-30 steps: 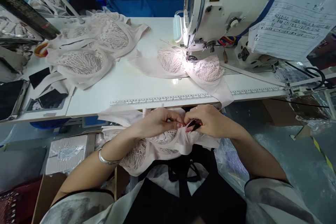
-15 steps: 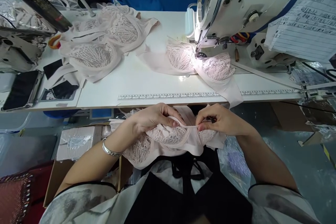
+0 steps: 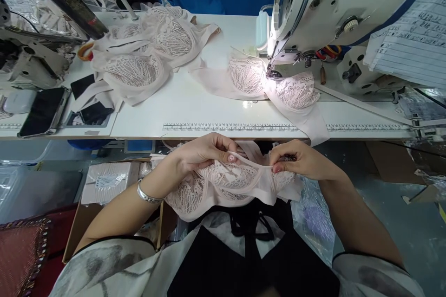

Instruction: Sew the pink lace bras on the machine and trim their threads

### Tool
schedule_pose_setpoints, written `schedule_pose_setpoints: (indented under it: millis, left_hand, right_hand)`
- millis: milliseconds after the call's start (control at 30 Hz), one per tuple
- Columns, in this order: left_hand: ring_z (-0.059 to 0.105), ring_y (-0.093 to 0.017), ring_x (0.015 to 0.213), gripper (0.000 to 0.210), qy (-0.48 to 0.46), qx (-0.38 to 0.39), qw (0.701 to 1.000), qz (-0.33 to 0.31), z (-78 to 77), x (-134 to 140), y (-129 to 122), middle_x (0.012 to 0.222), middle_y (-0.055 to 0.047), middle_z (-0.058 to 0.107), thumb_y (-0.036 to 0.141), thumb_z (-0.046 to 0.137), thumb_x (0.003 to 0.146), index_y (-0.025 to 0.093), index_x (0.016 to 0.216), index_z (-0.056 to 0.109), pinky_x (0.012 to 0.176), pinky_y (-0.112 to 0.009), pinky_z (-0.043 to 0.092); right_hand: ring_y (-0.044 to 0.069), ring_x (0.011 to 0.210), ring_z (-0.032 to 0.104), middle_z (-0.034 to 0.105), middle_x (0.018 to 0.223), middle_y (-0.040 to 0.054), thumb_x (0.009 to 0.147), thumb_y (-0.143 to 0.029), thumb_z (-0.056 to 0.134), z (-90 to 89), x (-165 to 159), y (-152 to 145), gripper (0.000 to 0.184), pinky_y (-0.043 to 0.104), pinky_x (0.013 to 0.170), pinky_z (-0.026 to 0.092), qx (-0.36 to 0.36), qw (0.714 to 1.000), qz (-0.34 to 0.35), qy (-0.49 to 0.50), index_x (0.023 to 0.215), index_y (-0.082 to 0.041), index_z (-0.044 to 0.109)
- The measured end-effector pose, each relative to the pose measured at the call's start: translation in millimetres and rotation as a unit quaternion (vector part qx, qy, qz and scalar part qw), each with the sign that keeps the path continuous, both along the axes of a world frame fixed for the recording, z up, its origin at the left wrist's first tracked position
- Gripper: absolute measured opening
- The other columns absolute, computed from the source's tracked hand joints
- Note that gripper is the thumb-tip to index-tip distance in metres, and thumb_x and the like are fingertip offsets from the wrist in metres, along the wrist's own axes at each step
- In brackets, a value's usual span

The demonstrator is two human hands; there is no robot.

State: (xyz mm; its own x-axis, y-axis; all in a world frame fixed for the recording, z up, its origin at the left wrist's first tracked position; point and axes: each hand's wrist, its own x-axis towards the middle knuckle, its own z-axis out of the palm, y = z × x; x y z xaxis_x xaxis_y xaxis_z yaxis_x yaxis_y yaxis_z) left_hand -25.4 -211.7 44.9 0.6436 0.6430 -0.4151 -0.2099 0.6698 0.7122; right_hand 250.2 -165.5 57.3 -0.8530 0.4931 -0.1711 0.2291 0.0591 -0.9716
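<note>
Here, the left hand [image 3: 200, 153] and right hand [image 3: 306, 162] a little apart, fingers [image 3: 284, 167] of both pinching the upper edge of 1 pale pink lace bra [image 3: 230, 176], just off the near edge of the table [image 3: 195, 113], a 2nd bra [image 3: 296, 93] under the lit sewing machine [image 3: 348, 2], more bras [image 3: 134, 72] heaped leftward.

I'm looking into a garment workshop — an industrial sewing machine [image 3: 348, 2] stands on the white tabletop [image 3: 195, 112], a lace bra [image 3: 296, 92] brightly lit just beneath it. I can see a ruler scale [image 3: 223, 127] along the front edge, more bras [image 3: 135, 69] piled at the left — and a handwritten sheet [image 3: 411, 39] by the machine.
</note>
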Motion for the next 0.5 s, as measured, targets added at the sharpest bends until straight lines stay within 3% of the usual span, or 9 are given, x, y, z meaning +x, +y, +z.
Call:
schedule_pose_setpoints:
  millis: [133,500]
  left_hand:
    - [0.064,-0.007,0.063,0.018,-0.005,0.055,0.998,0.003,0.3,-2,1,0.068,-0.002,0.071,0.022,0.093,0.066,0.013,0.071,0.078,0.065,-0.016,0.053]
    - [0.052,-0.01,0.06,0.023,0.062,0.154,0.986,-0.004,2.9,-13,5,0.063,-0.002,0.064,0.038,0.091,0.066,0.019,0.071,0.081,0.058,-0.021,0.043]
  right_hand:
    - [0.014,0.065,0.06,0.07,0.073,0.0026,0.086,-0.039,0.075,-1.5,1,1,0.023,0.028,0.062,0.045,-0.01,1.0,-0.002,-0.004,0.079,-0.017,0.076]
    - [0.013,0.063,0.057,0.069,0.07,0.0022,0.087,-0.039,0.075,-3.6,3,1,0.025,0.028,0.06,0.043,0.002,1.0,0.002,-0.008,0.076,-0.017,0.075]
